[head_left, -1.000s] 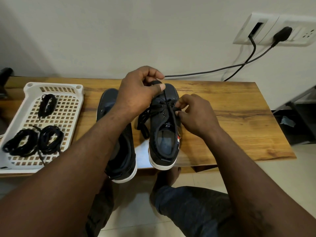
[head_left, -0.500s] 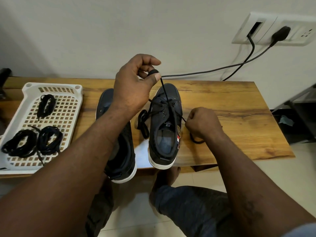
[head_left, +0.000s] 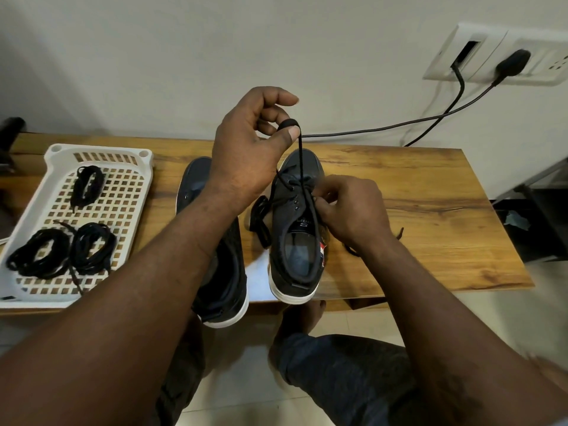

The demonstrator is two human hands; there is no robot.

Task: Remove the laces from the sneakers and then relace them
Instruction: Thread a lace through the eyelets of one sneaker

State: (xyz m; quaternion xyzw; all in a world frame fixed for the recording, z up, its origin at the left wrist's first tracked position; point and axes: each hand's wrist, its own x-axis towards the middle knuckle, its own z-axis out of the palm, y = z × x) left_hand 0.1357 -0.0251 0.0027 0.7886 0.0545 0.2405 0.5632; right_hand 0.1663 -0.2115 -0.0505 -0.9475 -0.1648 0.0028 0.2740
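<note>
Wooden table (head_left: 415, 210) stands against a pale wall (head_left: 184, 56), with a white slotted plastic tray (head_left: 98, 149) at its left end. White socket panel (head_left: 479, 50) on the wall, upper right: a black plug (head_left: 511, 61) in one outlet, and two black cables (head_left: 384, 129) drop toward the table's far edge. Pale tiled floor (head_left: 246, 379) below; dark furniture (head_left: 547, 216) at the right edge, too dim to identify.

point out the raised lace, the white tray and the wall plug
lace (head_left: 300, 155), head view, taut upper stretch
white tray (head_left: 92, 148), head view, far rim
wall plug (head_left: 511, 61), head view, black body
</note>
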